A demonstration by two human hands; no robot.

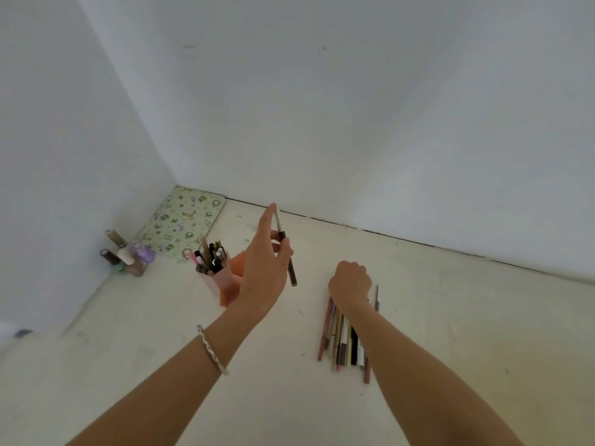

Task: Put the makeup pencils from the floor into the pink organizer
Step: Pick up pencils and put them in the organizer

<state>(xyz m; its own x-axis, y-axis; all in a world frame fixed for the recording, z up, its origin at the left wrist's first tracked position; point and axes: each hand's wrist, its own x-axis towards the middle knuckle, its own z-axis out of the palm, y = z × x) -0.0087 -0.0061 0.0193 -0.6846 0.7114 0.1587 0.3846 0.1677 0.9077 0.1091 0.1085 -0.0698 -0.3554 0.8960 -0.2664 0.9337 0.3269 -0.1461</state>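
Note:
My left hand [265,268] is raised above the floor, pinching a brown and silver makeup pencil [285,249] nearly upright. Just left of it stands the pink organizer [222,281], with several pencils sticking out of its left compartment; the hand hides part of its right side. My right hand [351,281] rests fist-like on the far end of a pile of makeup pencils [343,339] lying side by side on the floor; whether it grips one is hidden. A grey pencil [376,297] lies at the pile's right edge.
Several nail polish bottles [128,255] stand against the left wall. A green patterned flat case [182,222] lies in the corner behind the organizer. White walls close off the left and back. A small dark object [22,333] sits at the far left.

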